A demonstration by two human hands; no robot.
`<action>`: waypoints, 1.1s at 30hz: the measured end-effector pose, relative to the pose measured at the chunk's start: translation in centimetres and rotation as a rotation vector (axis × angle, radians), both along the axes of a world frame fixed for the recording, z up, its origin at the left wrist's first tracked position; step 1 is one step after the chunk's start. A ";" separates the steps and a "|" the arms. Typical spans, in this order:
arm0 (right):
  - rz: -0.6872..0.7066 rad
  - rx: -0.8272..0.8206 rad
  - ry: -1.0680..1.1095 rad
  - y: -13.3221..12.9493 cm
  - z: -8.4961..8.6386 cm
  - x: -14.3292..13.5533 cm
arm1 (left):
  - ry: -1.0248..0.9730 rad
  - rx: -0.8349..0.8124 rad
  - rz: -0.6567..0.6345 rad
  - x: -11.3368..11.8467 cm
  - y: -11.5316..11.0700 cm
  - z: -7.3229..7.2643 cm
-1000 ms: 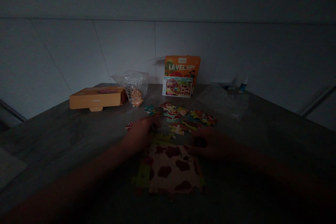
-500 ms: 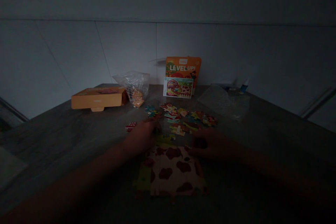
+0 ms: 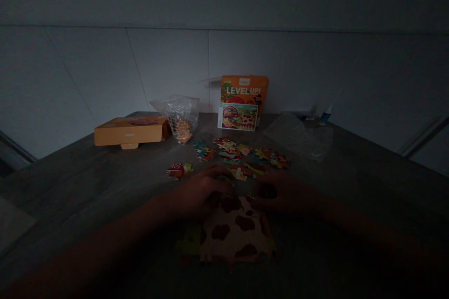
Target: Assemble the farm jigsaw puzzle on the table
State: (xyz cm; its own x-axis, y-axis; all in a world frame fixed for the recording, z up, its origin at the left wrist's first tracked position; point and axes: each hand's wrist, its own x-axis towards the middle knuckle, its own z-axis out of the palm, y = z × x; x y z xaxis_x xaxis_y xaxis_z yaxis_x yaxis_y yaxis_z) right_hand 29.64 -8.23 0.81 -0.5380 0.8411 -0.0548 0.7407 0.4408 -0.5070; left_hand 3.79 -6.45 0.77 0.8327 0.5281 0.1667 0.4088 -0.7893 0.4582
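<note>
Dim grey bench is running back to a pale panelled wall; low light is limiting detail. Joined cow-patch section is lying flat at near centre; clock positions below are taking it as the dial's centre.

Left hand is arching over its 11 o'clock edge, fingers partly curled; contact and any piece underneath: cannot tell. Right hand is hovering or resting at 2 o'clock, fingers bent inward near the edge; opening and grip: cannot tell.

Barn-print pieces are lying at 11 o'clock, a loose pile at 12. Beyond the pile, a picture card is leaning against an upright orange box. A bag of pieces is sitting at 11, just beside a flat-lying box; a clear bag is lying at 1.

Judgement: hands are working at the section's far edge, probably on fitting or placing a piece. Any joining move is calling for matching tab to gap, steadying the section and pressing lightly, without shifting the joined part
</note>
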 end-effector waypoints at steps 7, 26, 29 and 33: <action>-0.018 0.005 -0.038 -0.2 0.2 0.0 | 0.007 -0.014 -0.001 0.1 -0.1 0.1; 0.022 -0.010 0.020 -0.2 0.3 0.0 | -0.018 0.062 -0.142 -0.1 0.1 -0.2; 0.008 -0.004 -0.003 -0.3 0.4 -0.1 | -0.026 0.065 -0.144 0.0 0.1 -0.2; 0.001 -0.032 0.000 -0.4 0.6 -0.2 | -0.047 0.058 -0.158 0.0 0.2 -0.3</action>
